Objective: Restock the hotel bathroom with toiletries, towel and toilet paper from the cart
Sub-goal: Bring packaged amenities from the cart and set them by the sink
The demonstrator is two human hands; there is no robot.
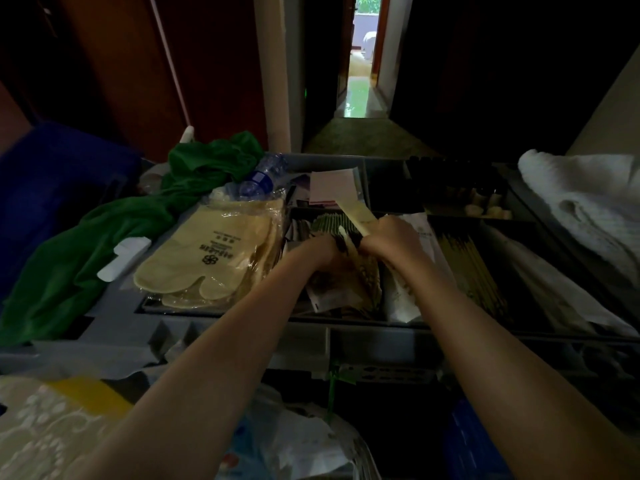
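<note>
Between tray dividers (366,192), right hand (388,237) fingers clamp cream packet (353,213); left hand (320,252) fingers buried, grip unclear.

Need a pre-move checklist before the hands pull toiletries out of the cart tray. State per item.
1. Right hand grips the long cream paper packet: ok.
2. Left hand down among the green-edged flat sachets in the middle compartment: ok.
3. Left hand pinching a sachet: cannot tell, fingers hidden.
4. Nothing above the hands over the grey plastic cart tray: ok.
5. White folded towel lies at the cart's right end, not picked: not ok.
6. Toilet paper located: cannot tell, scene is dim.
</note>
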